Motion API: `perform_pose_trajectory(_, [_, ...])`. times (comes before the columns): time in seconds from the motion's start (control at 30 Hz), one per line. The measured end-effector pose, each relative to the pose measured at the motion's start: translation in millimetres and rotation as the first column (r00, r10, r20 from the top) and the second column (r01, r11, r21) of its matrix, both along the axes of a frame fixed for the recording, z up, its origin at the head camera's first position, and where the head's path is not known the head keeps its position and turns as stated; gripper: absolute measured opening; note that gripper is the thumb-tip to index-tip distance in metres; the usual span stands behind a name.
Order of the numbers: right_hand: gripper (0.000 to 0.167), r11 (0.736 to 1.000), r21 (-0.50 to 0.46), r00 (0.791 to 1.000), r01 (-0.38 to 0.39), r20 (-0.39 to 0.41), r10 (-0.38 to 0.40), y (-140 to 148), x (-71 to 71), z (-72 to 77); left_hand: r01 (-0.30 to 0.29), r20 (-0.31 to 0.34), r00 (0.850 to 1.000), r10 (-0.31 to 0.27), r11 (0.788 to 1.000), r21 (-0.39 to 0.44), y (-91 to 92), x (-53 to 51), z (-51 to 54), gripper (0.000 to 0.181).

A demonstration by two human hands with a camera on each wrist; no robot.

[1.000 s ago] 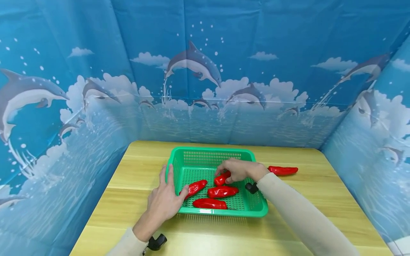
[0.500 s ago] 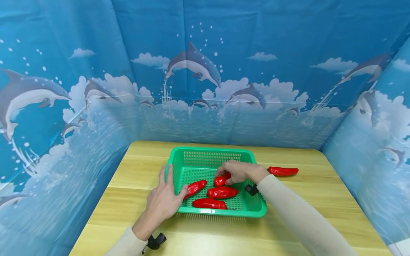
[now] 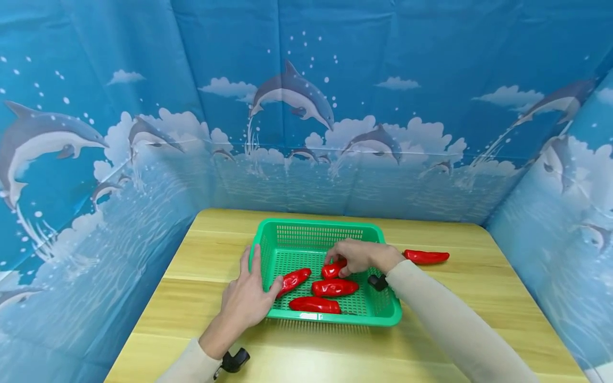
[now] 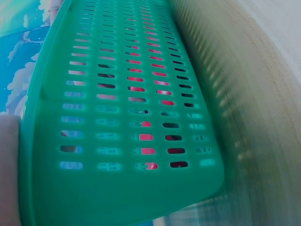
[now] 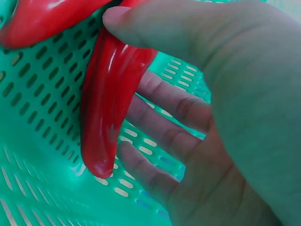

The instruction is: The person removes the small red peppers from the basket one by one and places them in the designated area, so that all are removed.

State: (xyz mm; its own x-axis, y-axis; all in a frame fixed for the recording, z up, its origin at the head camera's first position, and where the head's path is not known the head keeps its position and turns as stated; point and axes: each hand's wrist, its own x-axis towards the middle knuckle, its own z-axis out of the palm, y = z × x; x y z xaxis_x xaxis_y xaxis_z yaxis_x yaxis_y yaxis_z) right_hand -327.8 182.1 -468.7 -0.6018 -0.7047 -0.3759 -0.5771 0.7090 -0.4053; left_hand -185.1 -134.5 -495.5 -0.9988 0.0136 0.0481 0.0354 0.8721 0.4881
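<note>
A green perforated basket (image 3: pixel 335 320) stands on the table, with several red peppers on its floor. My right hand (image 3: pixel 359 256) reaches inside and grips one red pepper (image 3: pixel 331 270), thumb on one side and fingers on the other; the right wrist view shows this pepper (image 5: pixel 106 103) up close. Just in front lie a second pepper (image 3: pixel 334 288) and a third (image 3: pixel 314 305). My left hand (image 3: pixel 246 299) rests on the basket's left rim, fingers extended, its thumb over a slanted pepper (image 3: pixel 294 279). The left wrist view shows the basket's outer wall (image 4: pixel 84 193).
Another red pepper (image 3: pixel 427 257) lies on the wooden table (image 3: pixel 191 287), right of the basket. A blue curtain (image 3: pixel 306 186) with dolphins hangs behind the table and along both sides. Black devices (image 3: pixel 235 360) are worn at both wrists.
</note>
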Motion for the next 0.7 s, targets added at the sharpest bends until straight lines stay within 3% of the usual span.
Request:
perform_pose_trajectory(0.2, [0.043,1.000,0.002,1.000,-0.003,0.012,0.003,-2.2,-4.5,-1.6,-0.004,-0.003,1.000,0.004,1.000,0.023,-0.8,-0.3,0.0,0.108])
perform_pose_trajectory(0.7, [0.042,0.999,-0.030,1.000,-0.014,-0.010,0.014,2.1,0.9,-1.7,0.003,0.018,1.000,-0.004,1.000,0.017,-0.9,1.2,1.1,0.108])
